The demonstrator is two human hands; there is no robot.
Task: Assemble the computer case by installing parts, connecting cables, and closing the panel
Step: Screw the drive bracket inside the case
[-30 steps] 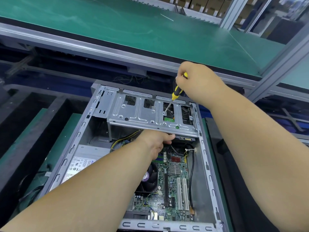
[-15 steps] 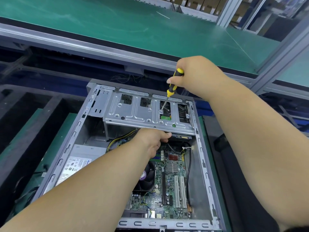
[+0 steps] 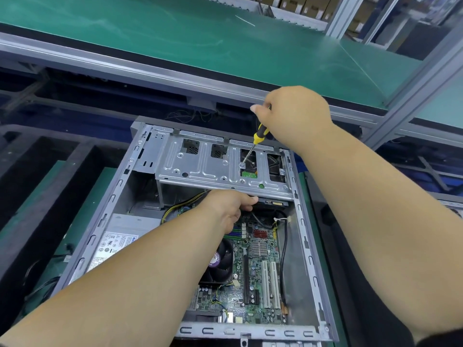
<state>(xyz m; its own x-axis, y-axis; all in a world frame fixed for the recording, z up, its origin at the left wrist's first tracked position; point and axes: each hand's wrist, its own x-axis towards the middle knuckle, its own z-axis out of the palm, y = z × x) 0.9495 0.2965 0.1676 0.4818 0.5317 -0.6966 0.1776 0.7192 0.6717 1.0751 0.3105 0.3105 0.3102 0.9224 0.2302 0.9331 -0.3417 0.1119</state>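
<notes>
computer case open, lying on green-matted bench | right hand fingers wrapped on screwdriver, tip at screw on drive cage, case far end | left hand fingers curled under cage near edge

right hand gripping screwdriver, tip on drive cage

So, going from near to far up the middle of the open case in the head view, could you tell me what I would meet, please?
Near case rail → motherboard → left hand under the cage edge → metal drive cage → screwdriver → right hand → green bench top.
</notes>
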